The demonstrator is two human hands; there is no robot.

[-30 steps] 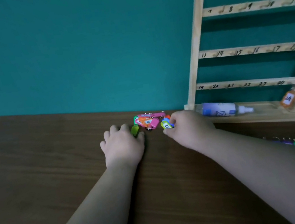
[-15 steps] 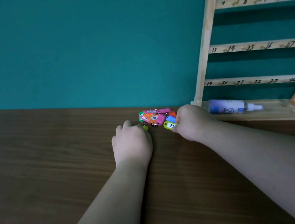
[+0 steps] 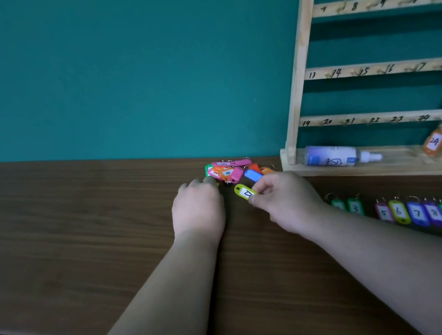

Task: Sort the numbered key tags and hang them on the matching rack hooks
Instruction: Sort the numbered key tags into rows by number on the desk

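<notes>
A: Status?
B: Sorting stage. Row [image 3: 426, 213] laid out on the bench [image 3: 76, 220], right of the hands: 3, 5, 6, 7, 8, 9 readable, rest blurred.
A: Hands?
B: Right hand [image 3: 286, 200]: fingers pinch a yellow tag [image 3: 244, 191], label looks like 12, rotated. Left hand [image 3: 197, 209]: fingers curled at the pile [image 3: 226, 170] edge; gripping or not, can't tell. One tag in the pile reads 4.
A: Rack?
B: Rack [image 3: 302, 66] nearly bare. Orange 24 [image 3: 433, 143] hangs under hook 24. Rails read 8, 9; 14–17; 19–24. Hanging mostly left.
</notes>
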